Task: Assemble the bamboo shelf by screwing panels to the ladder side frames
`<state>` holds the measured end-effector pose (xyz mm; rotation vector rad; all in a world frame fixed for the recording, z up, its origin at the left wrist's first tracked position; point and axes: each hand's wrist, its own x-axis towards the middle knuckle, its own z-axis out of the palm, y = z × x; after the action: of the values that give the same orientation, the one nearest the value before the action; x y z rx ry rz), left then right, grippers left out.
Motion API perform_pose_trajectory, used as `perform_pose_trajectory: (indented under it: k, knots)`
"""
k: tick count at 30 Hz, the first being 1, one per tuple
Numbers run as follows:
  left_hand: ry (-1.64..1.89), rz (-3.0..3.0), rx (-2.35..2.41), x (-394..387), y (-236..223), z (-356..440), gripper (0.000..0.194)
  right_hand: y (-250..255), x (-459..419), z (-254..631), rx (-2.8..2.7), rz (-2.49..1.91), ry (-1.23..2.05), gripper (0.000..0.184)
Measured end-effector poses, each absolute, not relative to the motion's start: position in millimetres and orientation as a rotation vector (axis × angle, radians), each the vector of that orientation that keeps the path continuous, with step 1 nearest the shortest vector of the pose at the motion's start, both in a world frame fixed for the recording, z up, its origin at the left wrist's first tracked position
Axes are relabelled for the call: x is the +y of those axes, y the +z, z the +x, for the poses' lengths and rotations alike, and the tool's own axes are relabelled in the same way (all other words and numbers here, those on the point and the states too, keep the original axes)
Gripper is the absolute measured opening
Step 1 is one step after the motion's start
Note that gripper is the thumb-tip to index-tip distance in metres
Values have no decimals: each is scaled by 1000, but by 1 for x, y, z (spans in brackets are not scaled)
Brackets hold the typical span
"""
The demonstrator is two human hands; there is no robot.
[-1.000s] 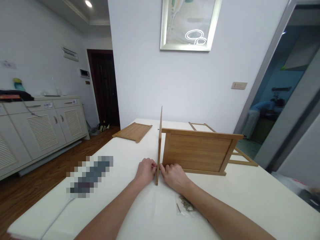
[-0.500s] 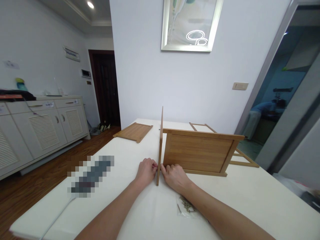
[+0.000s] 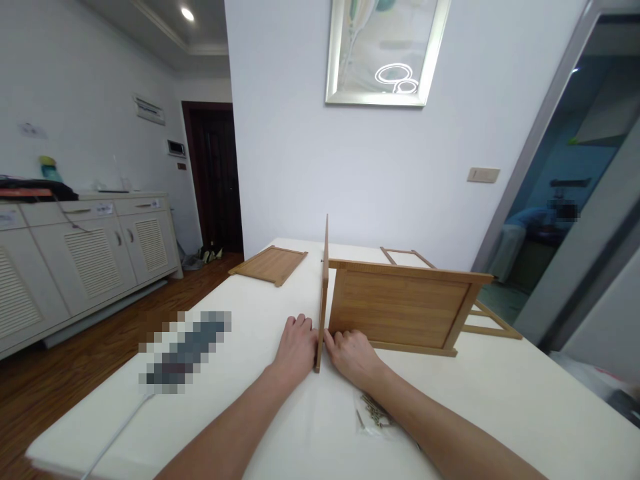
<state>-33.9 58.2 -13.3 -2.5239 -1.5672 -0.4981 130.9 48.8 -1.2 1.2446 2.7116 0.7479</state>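
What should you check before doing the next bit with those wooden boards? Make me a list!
1. Left hand steadying the upright board from its left side: ok.
2. Right hand at the corner where the framed panel meets that board: ok.
3. Upright board standing straight on the table: ok.
4. Joint closed tight: cannot tell, fingers cover it.
5. Bag of screws close by, beside the right forearm: ok.
6. Spare panel lying flat, away from both hands: ok.
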Motion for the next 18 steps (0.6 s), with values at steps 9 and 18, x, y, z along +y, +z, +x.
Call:
perform_pose_trajectory:
  k: [9, 18]
  knots:
    - [-492, -2521, -1588, 58, -10, -34, 24, -3, 49, 131, 2719, 1240, 755, 28]
    - [-506, -2516, -1644, 59, -10, -34, 20, -4, 50, 132, 2729, 1229, 777, 28]
